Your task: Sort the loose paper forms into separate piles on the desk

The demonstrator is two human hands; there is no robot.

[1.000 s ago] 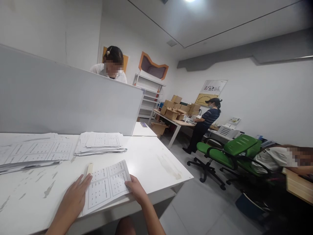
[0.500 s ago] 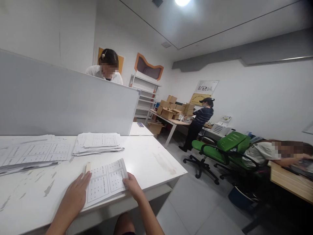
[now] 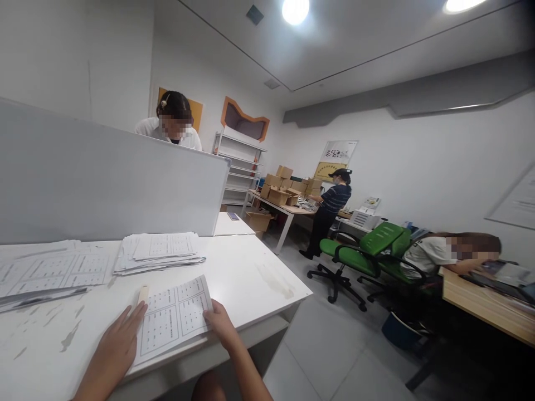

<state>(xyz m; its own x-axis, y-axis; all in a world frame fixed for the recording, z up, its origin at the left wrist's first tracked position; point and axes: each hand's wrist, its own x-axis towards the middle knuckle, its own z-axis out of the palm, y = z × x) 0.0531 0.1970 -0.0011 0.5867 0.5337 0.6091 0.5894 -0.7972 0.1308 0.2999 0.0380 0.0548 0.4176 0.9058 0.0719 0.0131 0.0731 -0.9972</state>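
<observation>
A printed paper sheet point(image 3: 175, 317) with boxed tables lies at the desk's front edge, its lower right side slightly raised. My left hand point(image 3: 116, 348) rests along the sheet's left edge, fingers close together and nearly straight. From under those fingertips sticks a short, flat, cream-coloured piece point(image 3: 143, 293); its lower part is hidden by the fingers. At the right edge my right hand point(image 3: 221, 324) pinches the paper between thumb and fingers. Behind the sheet is a stack of printed papers point(image 3: 159, 259).
More papers point(image 3: 50, 273) spread over the left of the white desk point(image 3: 246, 273). A grey partition point(image 3: 108, 184) runs along its back, with a person behind it. A phone point(image 3: 233, 216) lies past the partition's end. Green chairs point(image 3: 351, 253) and two more people are at right.
The whole view has shifted slightly, so everything sits further left and a little lower. Both hands keep their places on the sheet.
</observation>
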